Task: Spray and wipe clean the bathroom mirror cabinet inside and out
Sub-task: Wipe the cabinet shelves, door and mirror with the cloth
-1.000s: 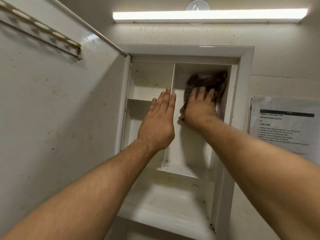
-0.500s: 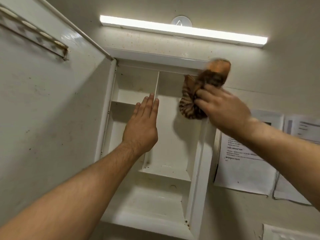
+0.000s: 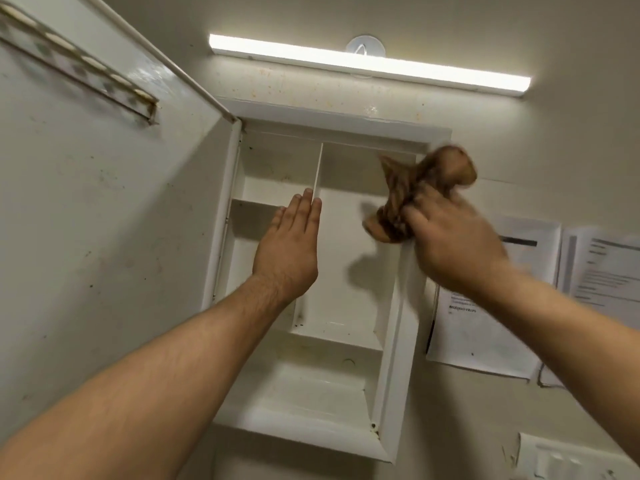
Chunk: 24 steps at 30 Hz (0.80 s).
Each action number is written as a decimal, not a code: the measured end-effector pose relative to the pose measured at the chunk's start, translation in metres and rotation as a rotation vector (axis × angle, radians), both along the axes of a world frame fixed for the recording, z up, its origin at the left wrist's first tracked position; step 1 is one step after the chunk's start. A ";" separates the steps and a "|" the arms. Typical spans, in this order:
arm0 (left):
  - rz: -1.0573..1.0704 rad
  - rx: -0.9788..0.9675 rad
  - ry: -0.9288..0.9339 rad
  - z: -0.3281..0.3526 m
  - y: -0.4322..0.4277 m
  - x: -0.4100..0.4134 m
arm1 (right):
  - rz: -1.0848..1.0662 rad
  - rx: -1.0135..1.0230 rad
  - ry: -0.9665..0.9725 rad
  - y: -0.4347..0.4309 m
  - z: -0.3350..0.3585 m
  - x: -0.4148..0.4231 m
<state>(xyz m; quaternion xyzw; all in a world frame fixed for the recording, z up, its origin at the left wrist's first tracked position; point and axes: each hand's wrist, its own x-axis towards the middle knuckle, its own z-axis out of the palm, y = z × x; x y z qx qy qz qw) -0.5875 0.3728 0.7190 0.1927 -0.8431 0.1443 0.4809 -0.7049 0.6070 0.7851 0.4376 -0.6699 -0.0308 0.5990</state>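
The mirror cabinet [image 3: 393, 341] sat mid-frame with its door [image 3: 104, 220] swung wide across the whole left side, so the mirror face was out of sight. The brown striped cloth [image 3: 412, 188] was bunched at the cabinet's upper right corner, pretty blurry and partly lapping over the frame edge. The right hand [image 3: 450, 244], just below, was clenched round the cloth's lower end. The left hand [image 3: 291, 247] was flat with straight fingers, tips at the divider [image 3: 317, 178], though I couldn't tell if they touched. The tall right compartment lay open between both hands. Papers [image 3: 485, 327] at right were cut off by the frame.
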 end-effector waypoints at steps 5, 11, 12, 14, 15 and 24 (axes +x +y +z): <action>0.017 -0.028 -0.002 -0.018 0.009 0.007 | -0.019 0.330 -0.222 -0.004 -0.163 0.022; -0.136 -0.166 -0.101 -0.092 0.025 0.017 | 0.117 0.286 -0.029 0.015 -0.151 -0.002; -0.152 -0.149 -0.105 -0.101 0.026 0.017 | 0.120 0.244 -0.022 0.021 -0.157 -0.006; -0.182 -0.115 -0.117 -0.119 0.029 0.018 | 0.112 0.171 -0.035 0.028 -0.190 -0.006; -0.202 -0.109 -0.129 -0.128 0.031 0.019 | 0.116 0.167 -0.063 0.027 -0.212 0.000; -0.409 -0.061 -0.238 -0.219 0.031 0.052 | -0.139 0.125 -0.559 -0.013 -0.296 0.062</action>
